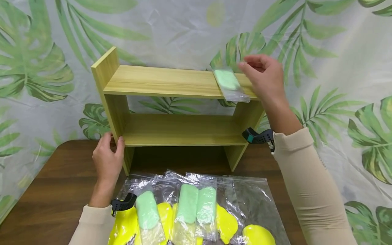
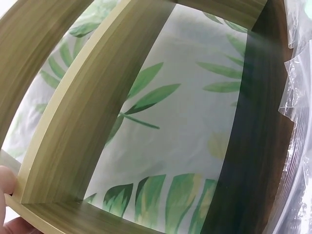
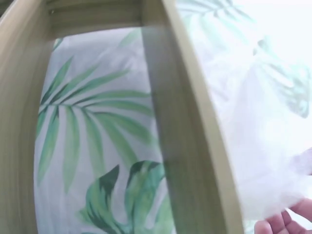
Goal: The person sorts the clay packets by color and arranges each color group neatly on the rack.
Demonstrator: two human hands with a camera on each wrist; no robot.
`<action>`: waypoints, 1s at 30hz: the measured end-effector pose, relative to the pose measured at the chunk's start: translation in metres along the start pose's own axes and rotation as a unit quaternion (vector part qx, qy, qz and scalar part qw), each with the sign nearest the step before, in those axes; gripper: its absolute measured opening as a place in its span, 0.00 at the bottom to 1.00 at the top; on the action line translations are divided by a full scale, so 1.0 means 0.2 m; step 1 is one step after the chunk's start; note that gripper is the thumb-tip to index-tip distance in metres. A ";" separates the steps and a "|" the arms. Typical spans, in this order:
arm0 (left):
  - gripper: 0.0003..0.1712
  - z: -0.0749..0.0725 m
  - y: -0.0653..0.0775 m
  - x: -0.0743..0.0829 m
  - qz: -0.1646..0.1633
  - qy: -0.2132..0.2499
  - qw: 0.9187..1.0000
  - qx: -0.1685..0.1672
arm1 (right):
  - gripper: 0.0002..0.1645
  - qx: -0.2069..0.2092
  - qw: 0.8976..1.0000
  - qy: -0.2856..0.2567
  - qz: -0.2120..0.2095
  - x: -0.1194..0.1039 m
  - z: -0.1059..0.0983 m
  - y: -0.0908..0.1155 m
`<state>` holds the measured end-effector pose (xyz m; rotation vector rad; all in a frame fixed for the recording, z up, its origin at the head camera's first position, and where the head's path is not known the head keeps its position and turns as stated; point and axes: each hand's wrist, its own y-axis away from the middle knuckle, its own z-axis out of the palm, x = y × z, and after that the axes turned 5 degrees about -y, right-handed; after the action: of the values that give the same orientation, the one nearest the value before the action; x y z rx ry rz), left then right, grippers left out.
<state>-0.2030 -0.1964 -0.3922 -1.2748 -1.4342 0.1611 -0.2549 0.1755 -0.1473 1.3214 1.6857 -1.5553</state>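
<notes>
At the left, the left hand (image 1: 107, 156) is clamped on the near-left edge of a wooden shelf unit (image 1: 171, 81), which stands on the dark wood-grain bench (image 1: 52, 183). In front of it lie overlapping clear zip bags, the green-filled bags (image 1: 187, 204) on top of the yellow-filled bags (image 1: 226, 224). Farther right, a single small bag with a pale green slab (image 1: 226, 80) lies across the unit's top board, its lower end overhanging the front edge, and beside it is the right hand (image 1: 266, 80), fingers bent; whether they pinch the plastic I cannot tell.
</notes>
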 end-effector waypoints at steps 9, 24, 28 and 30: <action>0.13 0.00 0.00 0.00 0.003 0.000 1.000 -0.008 | 0.19 0.005 0.982 -0.188 -0.010 0.04 -0.12 0.23; 0.14 0.00 0.00 0.00 -0.001 0.008 1.000 -0.014 | 0.16 -0.021 0.984 -0.177 0.009 0.33 -0.16 0.69; 0.14 0.00 -0.01 -0.01 -0.001 0.011 1.000 -0.014 | 0.17 -0.043 0.986 -0.157 0.046 0.40 -0.16 0.80; 0.14 0.00 0.00 -0.01 -0.003 0.013 1.000 -0.016 | 0.18 -0.055 0.986 -0.145 0.058 0.43 -0.15 0.85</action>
<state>-0.2042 -0.1989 -0.3932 -1.2946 -1.4235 0.1174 -0.1340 0.2117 -0.2923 1.0602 1.4651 -1.4830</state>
